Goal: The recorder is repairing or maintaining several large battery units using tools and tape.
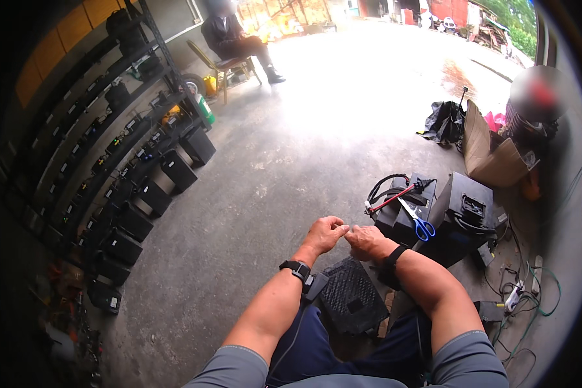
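Observation:
My left hand (pixel 325 235) and my right hand (pixel 368 243) meet in front of me, fingertips close together. Both sets of fingers are pinched; whatever lies between them is too small or hidden to make out. Below them, between my knees, is a black box with a ribbed, patterned top (pixel 354 294). Just right of my right hand, scissors with blue handles (pixel 422 227) lie on a black battery-like box (pixel 404 223). A red and black cable (pixel 398 197) is draped over that box. Beside it stands a taller black box (pixel 467 197) with a socket on top.
Metal shelves (pixel 126 97) with several black boxes (pixel 178 170) run along the left. At right are an open cardboard box (pixel 491 155), a black bag (pixel 445 121), a power strip (pixel 514 297) and green cables (pixel 549 304). Someone sits on a chair (pixel 216 68) at the back.

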`<move>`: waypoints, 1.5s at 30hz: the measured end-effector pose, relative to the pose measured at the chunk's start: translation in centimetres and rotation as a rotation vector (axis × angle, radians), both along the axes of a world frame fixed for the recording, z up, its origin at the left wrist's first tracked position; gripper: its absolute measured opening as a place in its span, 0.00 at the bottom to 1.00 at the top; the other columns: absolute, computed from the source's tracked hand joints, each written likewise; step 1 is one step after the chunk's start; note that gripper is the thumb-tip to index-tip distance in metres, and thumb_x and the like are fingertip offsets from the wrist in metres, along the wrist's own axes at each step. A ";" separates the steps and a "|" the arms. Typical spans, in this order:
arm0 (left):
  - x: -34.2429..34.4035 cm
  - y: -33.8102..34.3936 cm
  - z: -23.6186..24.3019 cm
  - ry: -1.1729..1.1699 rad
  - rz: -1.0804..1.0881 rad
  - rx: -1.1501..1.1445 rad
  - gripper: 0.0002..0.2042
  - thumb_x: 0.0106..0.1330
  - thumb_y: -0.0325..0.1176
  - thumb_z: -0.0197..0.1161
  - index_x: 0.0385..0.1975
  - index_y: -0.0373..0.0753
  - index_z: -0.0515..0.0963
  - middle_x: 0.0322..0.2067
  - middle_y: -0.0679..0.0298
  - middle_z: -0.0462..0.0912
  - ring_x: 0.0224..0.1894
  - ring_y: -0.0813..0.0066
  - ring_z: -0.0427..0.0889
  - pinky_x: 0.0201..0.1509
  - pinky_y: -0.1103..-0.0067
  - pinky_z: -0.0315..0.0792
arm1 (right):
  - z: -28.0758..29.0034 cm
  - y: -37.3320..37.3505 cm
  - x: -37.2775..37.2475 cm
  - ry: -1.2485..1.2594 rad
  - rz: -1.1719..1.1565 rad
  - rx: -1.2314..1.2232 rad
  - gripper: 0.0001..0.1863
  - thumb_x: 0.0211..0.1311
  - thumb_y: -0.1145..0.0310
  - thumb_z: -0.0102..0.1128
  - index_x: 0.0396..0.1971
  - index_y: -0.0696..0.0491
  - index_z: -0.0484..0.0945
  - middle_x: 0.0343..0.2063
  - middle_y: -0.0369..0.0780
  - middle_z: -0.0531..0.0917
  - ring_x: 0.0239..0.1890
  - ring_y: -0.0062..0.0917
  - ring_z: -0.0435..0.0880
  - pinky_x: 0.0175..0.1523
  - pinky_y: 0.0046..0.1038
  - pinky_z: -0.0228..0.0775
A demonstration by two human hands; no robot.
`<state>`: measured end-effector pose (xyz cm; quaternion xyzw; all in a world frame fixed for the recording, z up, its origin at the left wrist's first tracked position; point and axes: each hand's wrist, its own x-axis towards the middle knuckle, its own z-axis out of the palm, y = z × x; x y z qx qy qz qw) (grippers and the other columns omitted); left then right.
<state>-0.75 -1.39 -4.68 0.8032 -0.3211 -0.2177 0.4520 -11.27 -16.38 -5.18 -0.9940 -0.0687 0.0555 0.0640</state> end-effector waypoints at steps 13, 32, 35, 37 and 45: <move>0.4 -0.1 -0.3 0.010 0.004 -0.016 0.14 0.65 0.37 0.65 0.42 0.31 0.81 0.31 0.61 0.85 0.32 0.78 0.81 0.38 0.79 0.76 | 0.2 -0.1 0.8 0.040 0.065 -0.002 0.14 0.59 0.69 0.53 0.46 0.52 0.76 0.30 0.45 0.84 0.39 0.43 0.85 0.47 0.41 0.76; 0.8 -1.2 -0.3 0.062 -0.034 -0.182 0.08 0.65 0.30 0.65 0.36 0.31 0.81 0.25 0.65 0.83 0.26 0.82 0.78 0.30 0.81 0.73 | -3.2 -2.6 0.5 -0.416 0.057 0.029 0.14 0.54 0.68 0.57 0.42 0.51 0.73 0.23 0.41 0.78 0.33 0.41 0.85 0.34 0.40 0.74; 0.8 -0.3 0.7 0.136 0.006 -0.117 0.09 0.64 0.31 0.66 0.37 0.31 0.81 0.26 0.65 0.83 0.27 0.81 0.79 0.31 0.81 0.74 | -0.5 -2.0 1.3 -0.064 0.055 0.054 0.12 0.54 0.69 0.57 0.39 0.51 0.76 0.30 0.44 0.81 0.37 0.43 0.84 0.39 0.42 0.77; 0.8 0.4 1.1 0.122 0.031 -0.081 0.10 0.64 0.32 0.66 0.38 0.31 0.82 0.27 0.65 0.83 0.27 0.81 0.79 0.32 0.81 0.75 | 1.8 -0.5 1.2 0.110 -0.024 0.024 0.09 0.55 0.70 0.57 0.37 0.52 0.78 0.37 0.49 0.83 0.39 0.42 0.85 0.40 0.41 0.78; -0.1 0.0 0.8 0.118 0.017 -0.064 0.12 0.64 0.34 0.67 0.39 0.32 0.81 0.28 0.64 0.84 0.28 0.80 0.80 0.33 0.81 0.75 | 0.5 -1.2 0.0 0.023 0.023 0.069 0.10 0.55 0.68 0.59 0.36 0.54 0.78 0.30 0.46 0.85 0.35 0.42 0.86 0.40 0.41 0.78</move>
